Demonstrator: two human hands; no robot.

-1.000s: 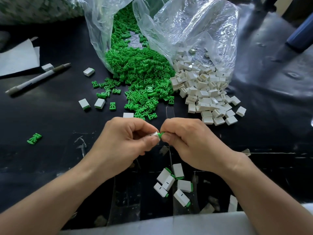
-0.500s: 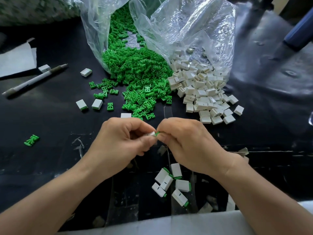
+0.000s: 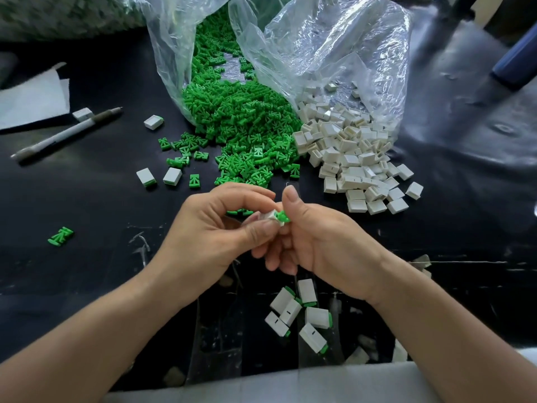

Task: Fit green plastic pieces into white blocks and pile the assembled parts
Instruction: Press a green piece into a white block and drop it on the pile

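The black table point(image 3: 87, 271) carries clear plastic bags point(image 3: 334, 53) lying open at the back. One spills a heap of green pieces point(image 3: 241, 135), the other a heap of white blocks point(image 3: 357, 158) just beside it. Near the front edge lies a small cluster of assembled parts point(image 3: 299, 312). On the left are a pen point(image 3: 66, 133), a sheet of white paper point(image 3: 32, 100), a stray green piece point(image 3: 61, 236) and a few scattered blocks point(image 3: 172, 175), well apart from the heaps.

A clear plastic bag point(image 3: 170, 53) and a second clear plastic bag point(image 3: 334, 48) on its right lie at the far side of the black table point(image 3: 87, 205). The heap of green plastic pieces point(image 3: 241, 135) spilling from the first touches the heap of white plastic blocks point(image 3: 348, 152) spilling from the second. A grey pen point(image 3: 66, 135) and a white paper sheet point(image 3: 32, 103) lie far left. The left hand point(image 3: 209, 237) and the right hand point(image 3: 328, 242) meet in front of the heaps. The pile of assembled parts point(image 3: 299, 312) lies beneath them, by the near edge.
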